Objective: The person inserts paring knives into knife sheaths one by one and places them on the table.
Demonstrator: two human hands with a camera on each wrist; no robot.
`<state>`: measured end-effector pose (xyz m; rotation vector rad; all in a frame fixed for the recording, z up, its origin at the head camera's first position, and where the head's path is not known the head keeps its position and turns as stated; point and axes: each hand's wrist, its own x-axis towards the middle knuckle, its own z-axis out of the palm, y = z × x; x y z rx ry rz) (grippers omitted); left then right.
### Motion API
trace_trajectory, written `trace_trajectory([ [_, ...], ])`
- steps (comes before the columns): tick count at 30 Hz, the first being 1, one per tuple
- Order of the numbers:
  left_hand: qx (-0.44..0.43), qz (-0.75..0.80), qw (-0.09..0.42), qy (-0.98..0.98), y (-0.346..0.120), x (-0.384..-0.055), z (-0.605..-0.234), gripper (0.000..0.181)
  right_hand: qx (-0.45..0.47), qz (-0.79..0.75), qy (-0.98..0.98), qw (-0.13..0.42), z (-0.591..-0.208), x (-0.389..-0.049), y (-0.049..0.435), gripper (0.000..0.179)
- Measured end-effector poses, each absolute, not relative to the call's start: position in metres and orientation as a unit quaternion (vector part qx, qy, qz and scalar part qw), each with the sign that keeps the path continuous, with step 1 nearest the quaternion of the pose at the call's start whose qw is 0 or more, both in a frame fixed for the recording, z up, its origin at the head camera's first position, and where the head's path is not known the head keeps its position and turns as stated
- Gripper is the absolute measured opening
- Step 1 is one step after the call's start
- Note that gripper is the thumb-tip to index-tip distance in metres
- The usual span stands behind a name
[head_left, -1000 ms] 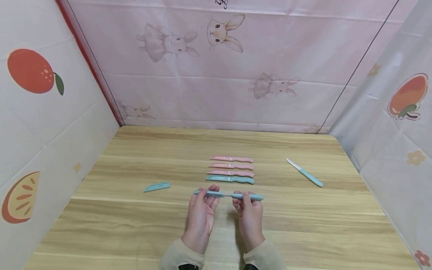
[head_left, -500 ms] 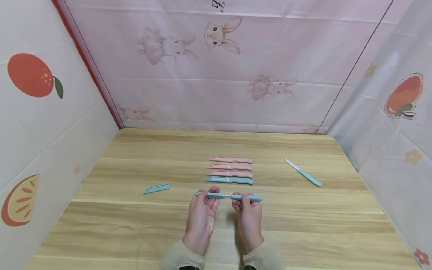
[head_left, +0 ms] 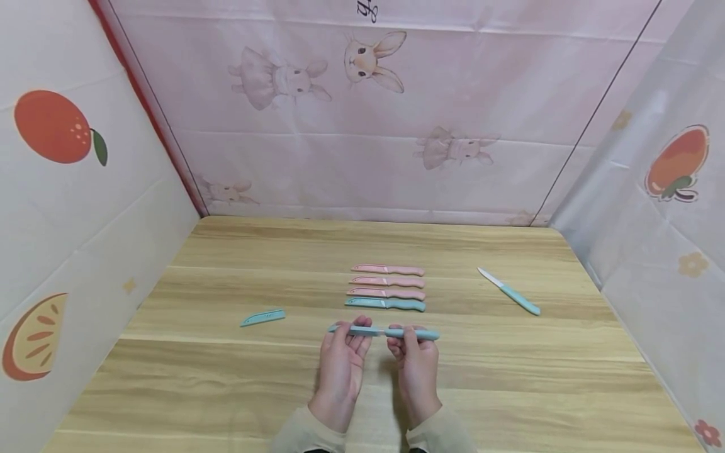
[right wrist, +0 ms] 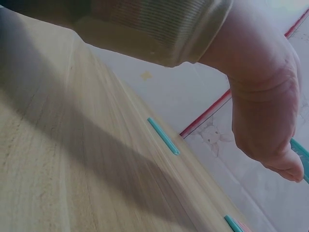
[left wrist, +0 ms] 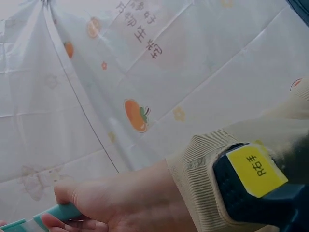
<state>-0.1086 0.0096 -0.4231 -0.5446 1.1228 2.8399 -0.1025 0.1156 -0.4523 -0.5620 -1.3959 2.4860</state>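
Observation:
Low over the table, my left hand (head_left: 340, 377) pinches a light-blue knife sheath (head_left: 365, 330) between thumb and fingers. My right hand (head_left: 418, 374) grips the light-blue handle of a paring knife (head_left: 428, 335), its thumb on top. The blade lies mostly inside the sheath, with a short sliver showing between sheath and handle. In the left wrist view, the right hand (left wrist: 108, 195) holds the knife handle (left wrist: 65, 211). The right wrist view has the left hand (right wrist: 265, 111) at the sheath (right wrist: 301, 157), which is cut off by the frame edge.
Beyond the hands lie several sheathed knives in a stack of rows, pink ones (head_left: 387, 282) and a light-blue one (head_left: 385, 304). An empty light-blue sheath (head_left: 263, 317) lies left; an unsheathed light-blue knife (head_left: 510, 291) lies right. Printed curtains (head_left: 317, 170) enclose the wooden table (head_left: 198, 377).
The gap between sheath and handle has narrowed as the blade slid deeper into the sheath. My hands have come slightly closer together. The things on the table have stayed put.

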Motion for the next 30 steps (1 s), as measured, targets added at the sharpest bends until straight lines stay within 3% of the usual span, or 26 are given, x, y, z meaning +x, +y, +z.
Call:
trace_trajectory([
  [30,-0.166,0.912,0.018,0.374,0.0157,-0.1059,-0.4229,0.004,-0.197,0.86,-0.454,0.123,-0.4522,-0.1018,0.1142,0.016],
])
